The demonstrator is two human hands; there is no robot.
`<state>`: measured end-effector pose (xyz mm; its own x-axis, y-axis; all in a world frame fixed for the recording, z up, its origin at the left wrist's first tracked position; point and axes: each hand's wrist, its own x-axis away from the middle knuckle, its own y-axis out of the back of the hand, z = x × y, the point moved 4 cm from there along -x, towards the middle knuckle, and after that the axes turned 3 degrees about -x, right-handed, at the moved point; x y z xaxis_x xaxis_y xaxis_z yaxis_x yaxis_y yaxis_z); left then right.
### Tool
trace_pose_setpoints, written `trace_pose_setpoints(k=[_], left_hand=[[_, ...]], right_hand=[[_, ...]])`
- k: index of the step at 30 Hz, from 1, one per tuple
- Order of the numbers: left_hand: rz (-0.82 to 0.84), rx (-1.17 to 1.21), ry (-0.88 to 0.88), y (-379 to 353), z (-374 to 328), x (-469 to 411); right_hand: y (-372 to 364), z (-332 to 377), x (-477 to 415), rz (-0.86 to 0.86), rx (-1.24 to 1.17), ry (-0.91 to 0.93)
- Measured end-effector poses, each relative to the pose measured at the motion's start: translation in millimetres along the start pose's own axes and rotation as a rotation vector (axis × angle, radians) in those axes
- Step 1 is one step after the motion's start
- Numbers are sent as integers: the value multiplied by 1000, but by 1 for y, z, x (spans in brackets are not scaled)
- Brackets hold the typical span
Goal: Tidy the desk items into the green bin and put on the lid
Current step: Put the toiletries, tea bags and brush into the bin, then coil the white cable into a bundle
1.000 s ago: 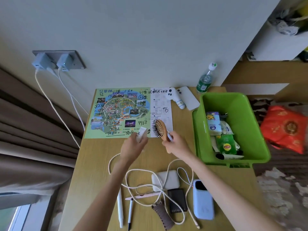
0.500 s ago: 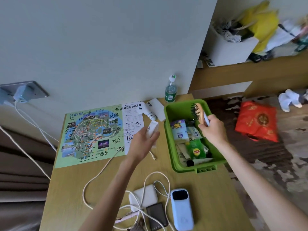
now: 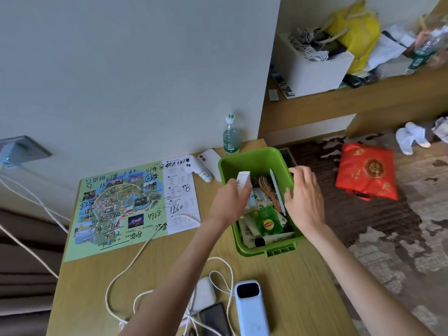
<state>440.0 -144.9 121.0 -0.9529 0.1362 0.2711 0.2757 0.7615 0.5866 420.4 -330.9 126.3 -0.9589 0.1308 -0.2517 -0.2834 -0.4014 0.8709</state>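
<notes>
1. The green bin [image 3: 257, 157] sits at the right edge of the desk [image 3: 169, 263], and it is filling up.
2. The hairbrush [image 3: 266, 185] now lies inside the bin on top of the packets. A moment ago the right hand was carrying it over the bin, so that one is done.
3. The right hand [image 3: 304, 192] has let go. Its fingers are spread wide and loose over the bin's right wall, with nothing in them.
4. The left hand [image 3: 234, 198] has moved from the desk to above the bin's left side. It is closed round a small white tube [image 3: 243, 181], which points up.
5. I think the tube goes in next.
6. A blue power bank [image 3: 251, 307], a white cable [image 3: 135, 260] and a dark phone [image 3: 214, 318] wait on the desk.
7. I cannot see a lid anywhere.
</notes>
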Motion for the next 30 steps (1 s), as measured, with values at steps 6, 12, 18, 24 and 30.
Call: trace_pose_setpoints(k=[6, 12, 18, 24, 30], left_hand=[[27, 7, 158, -48, -32, -32], [48, -352, 155, -56, -32, -45], [-127, -238, -40, -23, -13, -14], [-280, -153, -62, 20, 50, 48], [-169, -305, 151, 13, 151, 119]], right_hand=[[-14, -21, 20, 106, -131, -77], [-17, -27, 20, 116, -129, -108], [-17, -28, 20, 99, -123, -98], [-2, -4, 41, -9, 13, 48], [-6, 61, 113, -24, -200, 267]])
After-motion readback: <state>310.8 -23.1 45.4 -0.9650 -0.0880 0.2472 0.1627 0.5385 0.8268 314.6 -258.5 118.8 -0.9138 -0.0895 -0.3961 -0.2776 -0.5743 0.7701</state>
